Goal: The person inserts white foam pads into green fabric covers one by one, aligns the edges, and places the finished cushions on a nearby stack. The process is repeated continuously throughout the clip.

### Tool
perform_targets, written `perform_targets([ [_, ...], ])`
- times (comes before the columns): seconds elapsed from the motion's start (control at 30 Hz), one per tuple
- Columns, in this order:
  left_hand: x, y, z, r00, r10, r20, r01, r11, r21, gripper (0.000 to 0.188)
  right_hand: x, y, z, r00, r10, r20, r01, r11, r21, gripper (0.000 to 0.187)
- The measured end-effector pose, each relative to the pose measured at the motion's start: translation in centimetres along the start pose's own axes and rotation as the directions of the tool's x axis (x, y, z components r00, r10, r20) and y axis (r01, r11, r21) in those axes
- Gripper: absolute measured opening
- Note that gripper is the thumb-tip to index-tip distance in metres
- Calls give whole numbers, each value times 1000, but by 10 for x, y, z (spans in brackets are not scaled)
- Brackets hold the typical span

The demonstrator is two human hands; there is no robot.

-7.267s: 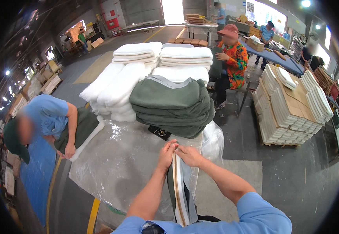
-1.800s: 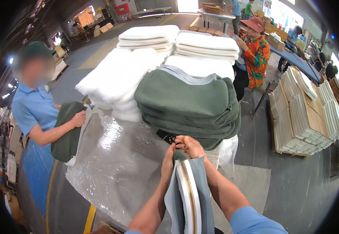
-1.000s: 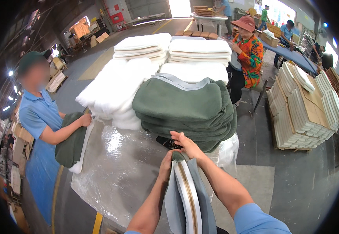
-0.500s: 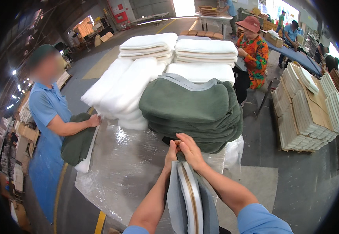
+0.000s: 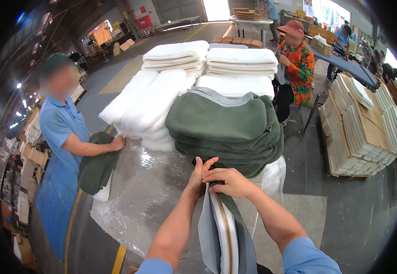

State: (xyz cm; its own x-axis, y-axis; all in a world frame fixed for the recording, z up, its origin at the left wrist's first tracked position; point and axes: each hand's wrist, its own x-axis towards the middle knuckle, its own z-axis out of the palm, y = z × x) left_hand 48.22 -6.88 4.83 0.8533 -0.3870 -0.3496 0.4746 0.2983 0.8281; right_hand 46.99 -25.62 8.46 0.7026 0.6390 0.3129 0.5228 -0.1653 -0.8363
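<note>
Upright in front of me stands a grey-green cushion cover [image 5: 240,223]. White padding [image 5: 217,219] lines its open mouth, and a tan strip [image 5: 228,228] runs down the middle. My left hand [image 5: 198,177] grips the far end of the cover, with some fingers stretched past the edge. Curled over the same end is my right hand [image 5: 230,181], its fingertips pinching the cover's edge close to my left hand. What lies between the fingers is partly hidden. Just beyond my hands is a stack of dark green covers [image 5: 221,121] with grey edging.
Piles of white padding [image 5: 152,98] lie behind and left of the stack, on a table wrapped in clear plastic [image 5: 134,201]. At left, a co-worker [image 5: 63,123] holds another green cover [image 5: 98,164]. Another person [image 5: 296,64] sits at right, near a pallet of white pieces [image 5: 358,132].
My right hand has turned from lying flat alongside my left to curling its fingers over the cover's end. The co-worker at left appears slightly further right with the green cover.
</note>
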Motion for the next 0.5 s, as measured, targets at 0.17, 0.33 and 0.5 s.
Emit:
perform_targets([
  [0.17,4,41,1,984,-58,171,62,998,-20,97,8,3,10,1000,7,27,-6,1000,-19,20],
  [0.33,15,74,45,941,-55,335,-37,964,262,101,-13,7,39,977,137,-165,-120,987,107,20],
  [0.5,16,56,55,921,-207,330,70,921,383,99,-26,13,51,956,184,-227,-140,971,196,16],
])
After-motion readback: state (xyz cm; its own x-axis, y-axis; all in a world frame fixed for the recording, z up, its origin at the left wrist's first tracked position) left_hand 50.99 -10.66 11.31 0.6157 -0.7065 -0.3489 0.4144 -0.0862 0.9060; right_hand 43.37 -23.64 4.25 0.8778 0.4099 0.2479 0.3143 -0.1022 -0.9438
